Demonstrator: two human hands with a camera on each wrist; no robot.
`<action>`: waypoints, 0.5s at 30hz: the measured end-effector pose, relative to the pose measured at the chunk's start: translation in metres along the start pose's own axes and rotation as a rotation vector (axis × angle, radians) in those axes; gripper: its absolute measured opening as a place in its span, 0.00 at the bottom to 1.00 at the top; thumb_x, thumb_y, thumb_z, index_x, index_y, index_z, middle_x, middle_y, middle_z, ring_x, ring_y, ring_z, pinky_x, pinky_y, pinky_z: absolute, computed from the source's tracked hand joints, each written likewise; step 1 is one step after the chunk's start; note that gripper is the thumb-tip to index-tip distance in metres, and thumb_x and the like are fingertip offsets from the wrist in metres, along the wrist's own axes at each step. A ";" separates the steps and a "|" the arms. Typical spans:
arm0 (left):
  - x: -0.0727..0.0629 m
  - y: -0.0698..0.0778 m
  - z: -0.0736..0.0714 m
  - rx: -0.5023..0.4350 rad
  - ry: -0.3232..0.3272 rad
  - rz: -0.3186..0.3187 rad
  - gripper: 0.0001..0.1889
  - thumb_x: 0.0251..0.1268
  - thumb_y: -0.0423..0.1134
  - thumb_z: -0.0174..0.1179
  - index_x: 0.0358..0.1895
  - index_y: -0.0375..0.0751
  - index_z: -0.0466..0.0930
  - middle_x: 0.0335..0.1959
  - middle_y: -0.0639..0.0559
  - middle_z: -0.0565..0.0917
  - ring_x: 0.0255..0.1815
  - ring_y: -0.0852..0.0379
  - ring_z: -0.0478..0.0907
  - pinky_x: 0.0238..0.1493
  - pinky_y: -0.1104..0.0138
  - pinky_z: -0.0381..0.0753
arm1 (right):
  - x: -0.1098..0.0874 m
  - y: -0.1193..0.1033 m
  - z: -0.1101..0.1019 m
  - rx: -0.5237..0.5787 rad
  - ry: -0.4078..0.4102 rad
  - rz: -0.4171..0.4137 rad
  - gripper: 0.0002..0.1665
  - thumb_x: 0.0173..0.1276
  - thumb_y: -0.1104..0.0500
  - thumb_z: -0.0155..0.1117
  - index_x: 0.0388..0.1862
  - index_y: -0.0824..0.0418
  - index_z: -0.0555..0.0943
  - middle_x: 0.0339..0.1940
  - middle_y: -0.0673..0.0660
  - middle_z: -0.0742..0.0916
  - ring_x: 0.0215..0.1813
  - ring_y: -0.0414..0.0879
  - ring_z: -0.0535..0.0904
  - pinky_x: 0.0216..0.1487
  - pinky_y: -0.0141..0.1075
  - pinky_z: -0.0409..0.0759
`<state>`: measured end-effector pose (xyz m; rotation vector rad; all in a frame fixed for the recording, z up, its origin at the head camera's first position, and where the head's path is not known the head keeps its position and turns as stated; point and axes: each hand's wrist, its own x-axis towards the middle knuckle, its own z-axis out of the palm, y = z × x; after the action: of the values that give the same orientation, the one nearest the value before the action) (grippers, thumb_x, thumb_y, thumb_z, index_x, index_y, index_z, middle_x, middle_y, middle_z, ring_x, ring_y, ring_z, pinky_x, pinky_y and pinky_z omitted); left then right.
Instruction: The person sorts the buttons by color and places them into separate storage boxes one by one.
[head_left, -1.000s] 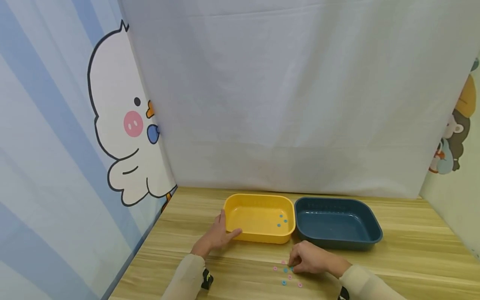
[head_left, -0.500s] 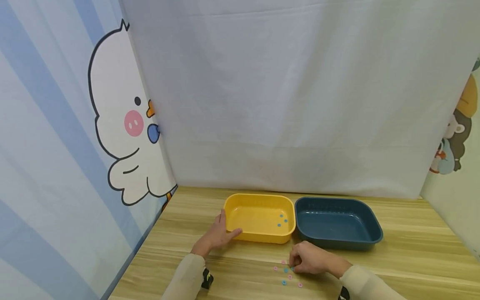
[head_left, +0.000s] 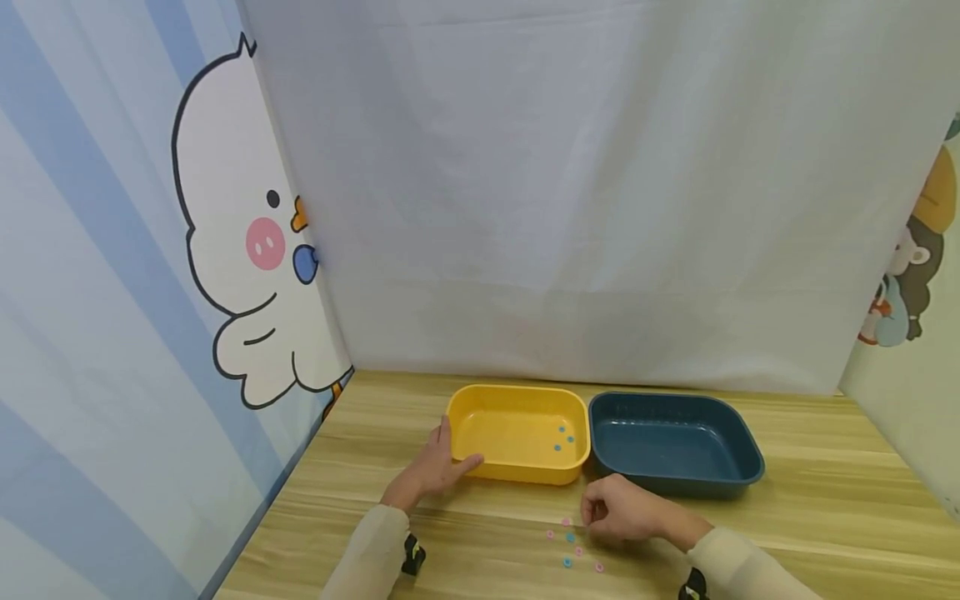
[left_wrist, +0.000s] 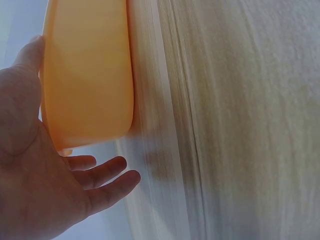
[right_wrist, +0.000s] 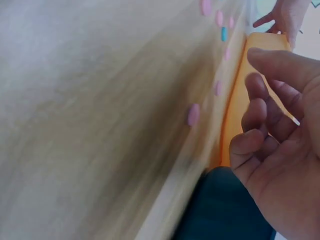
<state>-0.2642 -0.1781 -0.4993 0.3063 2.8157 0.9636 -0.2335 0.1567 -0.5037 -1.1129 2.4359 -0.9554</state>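
My left hand [head_left: 433,468] rests on the near left corner of the yellow tray [head_left: 517,475]. In the left wrist view its thumb [left_wrist: 31,54] lies along the rim while several fingers stretch out loosely. My right hand [head_left: 618,508] hovers just above the table, thumb and forefinger drawn together. The small blue button-like disc that lay at these fingertips is no longer on the table; the fingers conceal it. Left of this hand lie loose discs, such as a blue disc [head_left: 567,562] and a pink disc [head_left: 599,567]. Blue discs [head_left: 570,439] also lie inside the yellow tray.
A dark blue tray [head_left: 675,486] stands against the yellow tray's right side, behind my right hand. The wooden table [head_left: 817,500] ends at a pale curtain [head_left: 585,208] at the back. A printed wall [head_left: 112,292] borders the left.
My right hand has risen slightly, and the blue disc at its fingertips has left the table. My left hand stays on the yellow tray.
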 end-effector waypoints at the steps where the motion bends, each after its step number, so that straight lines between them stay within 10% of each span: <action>1: 0.000 0.000 0.000 -0.001 0.000 -0.002 0.54 0.64 0.61 0.54 0.72 0.26 0.32 0.71 0.25 0.47 0.69 0.32 0.54 0.66 0.47 0.57 | 0.000 -0.001 -0.001 0.033 -0.004 0.020 0.08 0.56 0.66 0.67 0.25 0.54 0.79 0.21 0.42 0.78 0.19 0.32 0.71 0.21 0.28 0.74; 15: 0.001 -0.001 0.001 -0.003 0.000 -0.008 0.54 0.64 0.61 0.54 0.73 0.26 0.32 0.71 0.26 0.48 0.69 0.32 0.54 0.66 0.47 0.56 | 0.000 -0.002 -0.009 0.123 0.056 -0.009 0.05 0.62 0.64 0.66 0.27 0.56 0.80 0.23 0.48 0.83 0.20 0.38 0.76 0.24 0.32 0.78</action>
<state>-0.2655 -0.1780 -0.5003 0.2948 2.8130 0.9669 -0.2373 0.1595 -0.4955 -1.0690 2.3807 -1.1376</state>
